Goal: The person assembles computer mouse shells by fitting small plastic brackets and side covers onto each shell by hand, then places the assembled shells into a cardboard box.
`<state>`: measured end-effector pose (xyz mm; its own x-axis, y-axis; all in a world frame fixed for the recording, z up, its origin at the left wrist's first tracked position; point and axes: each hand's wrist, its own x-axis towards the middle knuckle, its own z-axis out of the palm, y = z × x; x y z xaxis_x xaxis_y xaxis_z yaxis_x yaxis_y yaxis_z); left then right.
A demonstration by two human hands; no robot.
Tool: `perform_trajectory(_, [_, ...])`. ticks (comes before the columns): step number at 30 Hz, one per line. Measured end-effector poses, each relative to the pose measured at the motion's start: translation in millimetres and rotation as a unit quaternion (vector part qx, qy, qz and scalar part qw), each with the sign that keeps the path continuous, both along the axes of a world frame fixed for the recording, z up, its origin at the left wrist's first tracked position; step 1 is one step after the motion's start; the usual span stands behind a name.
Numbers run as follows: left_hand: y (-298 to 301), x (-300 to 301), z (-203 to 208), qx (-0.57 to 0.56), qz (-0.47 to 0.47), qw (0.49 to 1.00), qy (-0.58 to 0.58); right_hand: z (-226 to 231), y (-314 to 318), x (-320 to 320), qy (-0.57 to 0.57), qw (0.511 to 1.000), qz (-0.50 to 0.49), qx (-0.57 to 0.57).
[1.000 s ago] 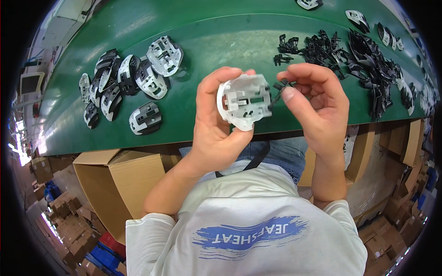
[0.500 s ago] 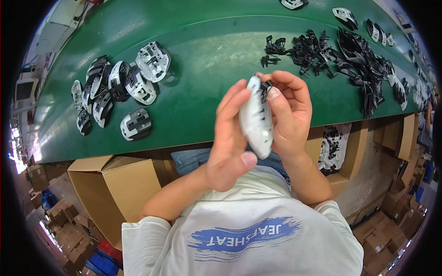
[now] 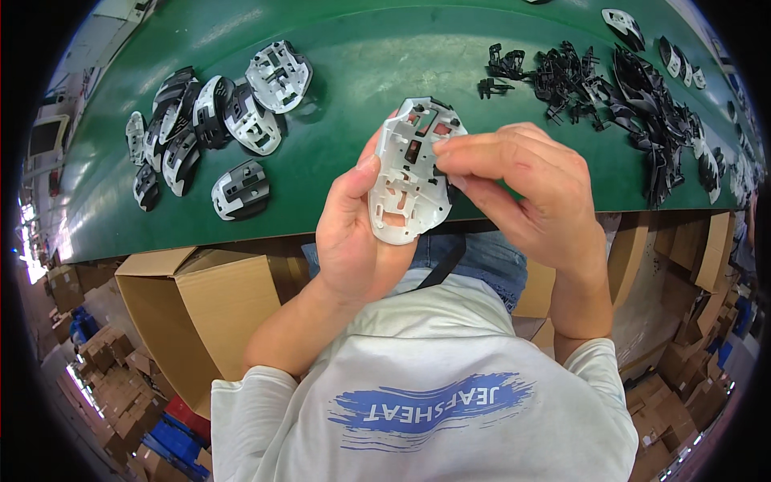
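My left hand (image 3: 353, 217) is closed around a white plastic shell (image 3: 399, 210), which looks like a computer mouse's top cover. Its hollow inner side faces up, showing ribs, cut-outs and black pieces toward the far end. The thumb presses the left rim, while the other fingers are mostly hidden underneath. At the right rim, my right hand (image 3: 530, 181) has its thumb and forefinger pinched together against the shell. Whatever lies between those fingertips is hidden; a bit of black shows beside the thumb.
On the green table (image 3: 361, 72), several white-and-black shells (image 3: 213, 112) lie at the left. Small black clips (image 3: 562, 76) are heaped at the right beside black curved covers (image 3: 642, 120). An open cardboard box (image 3: 229, 309) stands below the table's near edge at left.
The shell has turned from edge-on to show its hollow inside. My left hand has shifted left and now wraps it from below; my right hand has swung out to the right rim.
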<state>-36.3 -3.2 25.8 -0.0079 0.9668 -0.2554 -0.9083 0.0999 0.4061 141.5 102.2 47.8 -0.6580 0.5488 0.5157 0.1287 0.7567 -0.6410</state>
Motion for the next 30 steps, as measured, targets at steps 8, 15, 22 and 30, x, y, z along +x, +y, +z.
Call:
perform_trajectory(8, [-1, 12, 6, 0.015, -0.002, 0.997, 0.078, -3, -10, -17, -0.047, 0.996, -0.046, 0.065])
perform_trajectory(15, [-4, 11, -3, 0.021, 0.0, 0.998, 0.067, -10, -25, -22, -0.072, 0.977, -0.153, 0.129])
perform_trajectory(22, [-13, 20, -9, 0.04, 0.034, 0.964, 0.26, 1, -34, -16, -0.118, 0.97, -0.192, 0.095])
perform_trajectory(30, [-16, 16, -11, -0.017, 0.066, 0.953, 0.294, -7, -40, -14, -0.114, 0.972, -0.183, 0.089])
